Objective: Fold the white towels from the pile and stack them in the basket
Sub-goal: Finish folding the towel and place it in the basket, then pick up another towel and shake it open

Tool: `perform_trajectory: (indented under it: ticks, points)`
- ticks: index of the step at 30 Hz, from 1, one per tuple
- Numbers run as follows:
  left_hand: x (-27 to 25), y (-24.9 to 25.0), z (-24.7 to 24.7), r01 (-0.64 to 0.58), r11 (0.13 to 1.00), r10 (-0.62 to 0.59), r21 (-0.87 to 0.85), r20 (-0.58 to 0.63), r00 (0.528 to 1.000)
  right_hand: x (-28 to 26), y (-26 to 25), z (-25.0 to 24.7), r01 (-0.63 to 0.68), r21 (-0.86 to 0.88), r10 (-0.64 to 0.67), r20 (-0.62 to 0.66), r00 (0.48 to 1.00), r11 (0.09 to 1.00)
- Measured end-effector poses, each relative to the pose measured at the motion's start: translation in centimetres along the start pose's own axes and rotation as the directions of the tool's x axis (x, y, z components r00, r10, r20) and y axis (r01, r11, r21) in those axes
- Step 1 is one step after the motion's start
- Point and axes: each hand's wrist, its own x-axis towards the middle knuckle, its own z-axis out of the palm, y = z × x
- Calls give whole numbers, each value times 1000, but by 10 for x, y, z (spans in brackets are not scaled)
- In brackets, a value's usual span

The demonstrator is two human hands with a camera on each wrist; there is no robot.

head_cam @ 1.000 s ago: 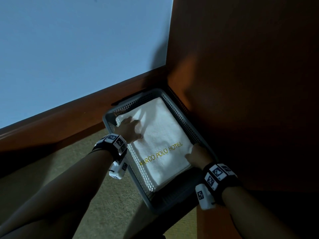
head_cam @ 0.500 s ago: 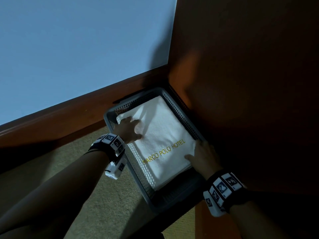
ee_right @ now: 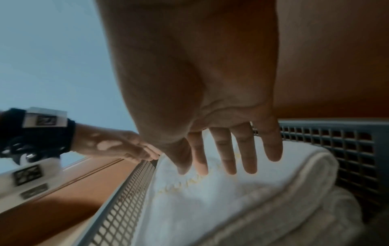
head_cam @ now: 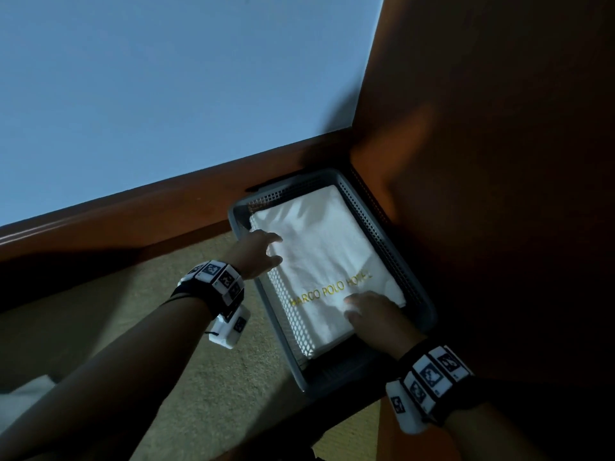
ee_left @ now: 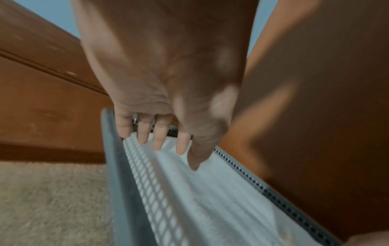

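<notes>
In the grey perforated plastic basket (head_cam: pixel 422 296) on the carpet (head_cam: pixel 186 387) lies our folded, nubbly white towel (head_cam: pixel 319 254), long axis along the basket's length. Our left hand (head_cam: pixel 254 252) and right hand (head_cam: pixel 379 316) press it with straight, slightly spread fingers; brown wood panels (head_cam: pixel 499 161) flank the basket.

White towel (head_cam: pixel 319 247), grey perforated basket (head_cam: pixel 429 314)
</notes>
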Motion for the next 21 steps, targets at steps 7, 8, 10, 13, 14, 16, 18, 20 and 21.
perform_trajectory:
  ticks: [7,8,10,13,14,16,18,20,21]
  points:
    - [-117,-29,-26,-14,962,-69,-272,-293,953,-17,-40,-7,106,151,-79,-173,982,983]
    - [-136,-38,-27,-9,949,-92,-315,-304,948,-20,-51,-8,134,166,-101,-190,977,977]
    - [-176,-56,-29,5,925,-135,-380,-316,939,-28,-76,-9,185,186,-145,-209,967,965]
    - [-238,-86,-30,17,906,-190,-423,-371,909,-41,-120,-6,272,227,-219,-235,947,935]
    - [-260,-96,-30,22,902,-210,-430,-394,895,-46,-137,-3,298,240,-240,-243,940,924]
    - [-303,-119,-31,44,893,-261,-448,-437,860,-54,-172,6,356,234,-289,-276,916,904]
    - [-348,-142,-32,62,882,-311,-466,-478,821,-67,-209,17,402,226,-332,-292,897,888]
    - [-392,-166,-34,67,874,-346,-481,-521,780,-80,-246,30,453,199,-384,-305,872,869]
    - [-414,-177,-35,76,872,-366,-484,-539,759,-86,-265,39,487,179,-417,-319,851,855]
